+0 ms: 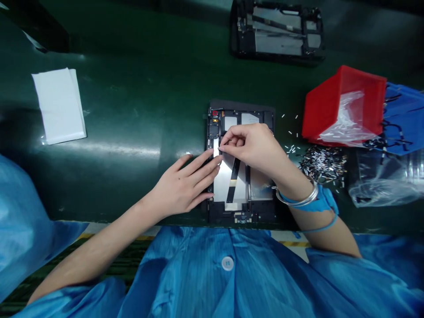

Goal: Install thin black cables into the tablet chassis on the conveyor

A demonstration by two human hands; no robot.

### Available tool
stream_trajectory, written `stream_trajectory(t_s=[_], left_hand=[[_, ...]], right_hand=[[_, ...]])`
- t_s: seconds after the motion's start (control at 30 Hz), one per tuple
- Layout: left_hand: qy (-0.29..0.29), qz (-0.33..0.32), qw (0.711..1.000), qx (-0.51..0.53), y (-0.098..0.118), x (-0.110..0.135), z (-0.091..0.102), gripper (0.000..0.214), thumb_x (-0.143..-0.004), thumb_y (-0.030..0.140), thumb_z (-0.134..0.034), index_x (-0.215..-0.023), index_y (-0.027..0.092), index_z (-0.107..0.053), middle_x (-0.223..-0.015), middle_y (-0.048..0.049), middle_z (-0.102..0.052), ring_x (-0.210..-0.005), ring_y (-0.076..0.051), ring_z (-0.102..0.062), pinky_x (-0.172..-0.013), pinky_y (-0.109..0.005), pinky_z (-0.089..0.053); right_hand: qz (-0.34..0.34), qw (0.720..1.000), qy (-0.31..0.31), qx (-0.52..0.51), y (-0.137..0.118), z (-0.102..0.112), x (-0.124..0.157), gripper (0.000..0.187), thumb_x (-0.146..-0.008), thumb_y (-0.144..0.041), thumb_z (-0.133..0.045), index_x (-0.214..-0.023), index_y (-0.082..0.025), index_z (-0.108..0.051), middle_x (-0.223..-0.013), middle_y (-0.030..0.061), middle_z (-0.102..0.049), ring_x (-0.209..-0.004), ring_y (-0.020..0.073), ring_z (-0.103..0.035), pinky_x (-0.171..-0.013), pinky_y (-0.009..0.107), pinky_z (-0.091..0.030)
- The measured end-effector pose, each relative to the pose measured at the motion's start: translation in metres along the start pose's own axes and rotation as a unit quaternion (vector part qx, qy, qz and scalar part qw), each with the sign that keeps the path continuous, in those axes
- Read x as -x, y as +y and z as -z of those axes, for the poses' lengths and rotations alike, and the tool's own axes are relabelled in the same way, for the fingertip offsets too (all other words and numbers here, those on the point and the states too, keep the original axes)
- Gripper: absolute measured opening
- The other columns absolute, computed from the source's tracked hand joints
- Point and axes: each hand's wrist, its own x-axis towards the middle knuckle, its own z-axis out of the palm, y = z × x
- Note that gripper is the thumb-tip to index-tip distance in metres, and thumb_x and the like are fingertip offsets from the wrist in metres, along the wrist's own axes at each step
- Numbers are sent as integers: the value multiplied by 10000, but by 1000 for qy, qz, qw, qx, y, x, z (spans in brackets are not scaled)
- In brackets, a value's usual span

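Note:
An opened tablet housing (pixel 220 214) with silver plates and a black ribbon cable (pixel 233 182) lies on the green workbench before me. My left hand (pixel 183 183) rests palm down at its left edge, fingers stretched and spread over the frame. Over the upper middle of the housing, my right hand (pixel 255 143) has thumb and index finger pinched together close to my left fingertips. What sits in that pinch, if anything, is too small to make out. A red mark (pixel 215 113) and an orange piece show at the housing's upper left corner.
Right of the housing lie a heap of small black and silver parts (pixel 323 163), a red bin (pixel 321 108) with plastic bags, a blue bin (pixel 406 117) and a clear bag (pixel 380 192). Further housings (pixel 278 42) lie at the back. White sheets (pixel 59 106) are on the left.

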Motion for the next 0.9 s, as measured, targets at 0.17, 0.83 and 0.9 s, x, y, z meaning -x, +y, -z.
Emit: stream_trajectory(t_s=[0.17,0.83,0.9], left_hand=[[-15,-32,999,6,-8,-4,1,473,-1007,381,-339,-1333,89,-517,-1438,-157,-478,-1375,-311,-391,-1060,-459,-367],[15,71,992,105,-17,-26,5,460,-1002,344,-349,-1416,154,-415,-1489,-126,-422,-1399,-302,-343,-1081,-479,-343],[77,138,978,139,-6,-11,6,486,-991,324,-382,-1461,209,-335,-1515,-117,-383,-1398,-283,-348,-1087,-468,-350]], right_hand=[[4,1000,0,3,-1,-2,0,53,-744,-191,-668,-698,-170,-687,-609,-3,-609,-610,114,-527,-587,267,-360],[67,973,211,68,32,2,79,174,-906,-274,-538,-920,-274,-712,-764,18,-681,-616,147,-559,-587,300,-431],[31,963,258,67,40,1,93,175,-901,-294,-547,-977,-279,-704,-786,22,-685,-629,156,-575,-580,301,-434]])
